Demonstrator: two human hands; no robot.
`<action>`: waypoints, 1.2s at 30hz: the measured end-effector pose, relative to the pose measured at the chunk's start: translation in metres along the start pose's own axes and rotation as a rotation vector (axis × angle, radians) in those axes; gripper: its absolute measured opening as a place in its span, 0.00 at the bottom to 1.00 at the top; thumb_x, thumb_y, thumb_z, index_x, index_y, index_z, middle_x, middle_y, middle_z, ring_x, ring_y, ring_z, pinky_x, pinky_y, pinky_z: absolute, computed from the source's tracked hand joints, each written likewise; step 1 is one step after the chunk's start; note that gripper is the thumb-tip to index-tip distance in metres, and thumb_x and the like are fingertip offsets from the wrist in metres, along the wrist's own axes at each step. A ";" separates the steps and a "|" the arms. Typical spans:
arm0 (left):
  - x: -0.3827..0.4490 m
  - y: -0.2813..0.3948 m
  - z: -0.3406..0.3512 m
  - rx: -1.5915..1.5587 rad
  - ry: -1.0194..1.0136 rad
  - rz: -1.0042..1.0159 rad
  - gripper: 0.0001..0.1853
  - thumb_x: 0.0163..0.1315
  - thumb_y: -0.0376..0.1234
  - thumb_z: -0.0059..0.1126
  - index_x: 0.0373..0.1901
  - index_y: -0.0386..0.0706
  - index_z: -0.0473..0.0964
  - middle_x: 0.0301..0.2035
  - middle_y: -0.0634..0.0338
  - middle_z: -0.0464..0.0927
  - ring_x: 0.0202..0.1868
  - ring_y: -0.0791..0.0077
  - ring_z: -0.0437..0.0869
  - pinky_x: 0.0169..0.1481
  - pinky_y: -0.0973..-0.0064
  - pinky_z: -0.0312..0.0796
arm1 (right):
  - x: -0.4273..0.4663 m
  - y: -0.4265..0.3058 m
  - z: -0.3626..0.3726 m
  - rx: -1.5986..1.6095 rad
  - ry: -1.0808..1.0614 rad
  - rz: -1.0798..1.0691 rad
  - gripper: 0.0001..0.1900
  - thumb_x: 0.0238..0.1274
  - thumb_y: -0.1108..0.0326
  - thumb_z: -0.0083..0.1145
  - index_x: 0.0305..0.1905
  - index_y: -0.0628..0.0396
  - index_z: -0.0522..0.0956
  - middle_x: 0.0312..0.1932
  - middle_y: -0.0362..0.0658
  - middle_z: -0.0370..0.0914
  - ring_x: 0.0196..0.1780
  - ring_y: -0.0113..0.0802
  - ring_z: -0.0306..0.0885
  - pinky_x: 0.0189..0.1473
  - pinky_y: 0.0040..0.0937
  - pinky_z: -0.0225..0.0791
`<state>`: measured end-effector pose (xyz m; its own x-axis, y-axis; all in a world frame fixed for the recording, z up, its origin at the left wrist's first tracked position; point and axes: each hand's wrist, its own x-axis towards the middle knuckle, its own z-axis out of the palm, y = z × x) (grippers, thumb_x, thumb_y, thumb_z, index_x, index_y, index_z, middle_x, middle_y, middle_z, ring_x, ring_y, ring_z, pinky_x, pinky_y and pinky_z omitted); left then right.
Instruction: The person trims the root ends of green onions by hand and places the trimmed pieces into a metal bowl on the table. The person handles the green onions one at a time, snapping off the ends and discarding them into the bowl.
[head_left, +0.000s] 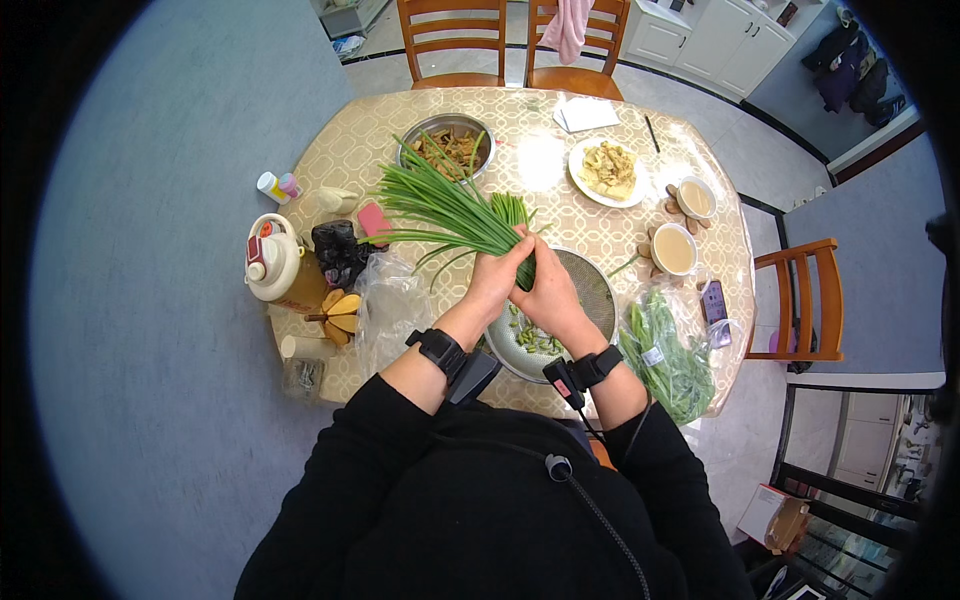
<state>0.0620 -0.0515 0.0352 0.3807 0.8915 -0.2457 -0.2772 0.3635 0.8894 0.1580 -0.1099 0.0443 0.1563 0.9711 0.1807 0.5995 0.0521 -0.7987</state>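
Above the steel colander (585, 276), my left hand (491, 279) and my right hand (551, 294) both grip a bunch of long thin green stalks (450, 206), perhaps chives or garlic scapes. The thumbs meet near the lower end of the bunch, and its loose tips fan out to the far left. Short green pieces (536, 341) lie inside the colander; my hands and wrists hide part of it. A second bundle of green stalks (511, 206) shows just beyond my hands. Each wrist wears a black strapped device.
A steel bowl of brown food (487, 154), a plate of pale food (577, 180) and two bowls (673, 250) of beige liquid stand farther back. Bagged leafy greens (667, 360) and a phone (716, 311) lie right. Left are a jug (281, 277), black bag (334, 244) and clear bag (390, 307).
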 end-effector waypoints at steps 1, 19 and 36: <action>-0.001 -0.001 0.000 0.012 -0.003 -0.017 0.18 0.62 0.35 0.57 0.51 0.36 0.71 0.47 0.57 0.74 0.51 0.72 0.74 0.54 0.76 0.66 | 0.001 0.002 0.002 0.025 0.005 0.007 0.38 0.45 0.68 0.61 0.65 0.53 0.58 0.51 0.59 0.71 0.54 0.56 0.71 0.52 0.43 0.67; 0.006 0.000 -0.004 -0.334 -0.269 -0.172 0.19 0.63 0.39 0.54 0.53 0.42 0.68 0.51 0.53 0.74 0.57 0.65 0.72 0.63 0.66 0.63 | -0.003 0.017 -0.006 0.256 -0.165 0.131 0.18 0.55 0.68 0.52 0.51 0.61 0.69 0.29 0.53 0.77 0.31 0.45 0.78 0.36 0.36 0.70; 0.015 -0.001 -0.018 -0.541 -0.154 -0.228 0.04 0.63 0.29 0.52 0.38 0.42 0.70 0.36 0.59 0.75 0.43 0.71 0.78 0.57 0.67 0.72 | -0.003 0.025 -0.023 0.594 -0.521 0.434 0.16 0.55 0.65 0.58 0.47 0.60 0.72 0.25 0.37 0.73 0.28 0.22 0.71 0.31 0.21 0.65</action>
<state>0.0522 -0.0335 0.0234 0.5954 0.7400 -0.3128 -0.5674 0.6630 0.4883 0.1909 -0.1172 0.0370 -0.1881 0.9082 -0.3739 0.0440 -0.3725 -0.9270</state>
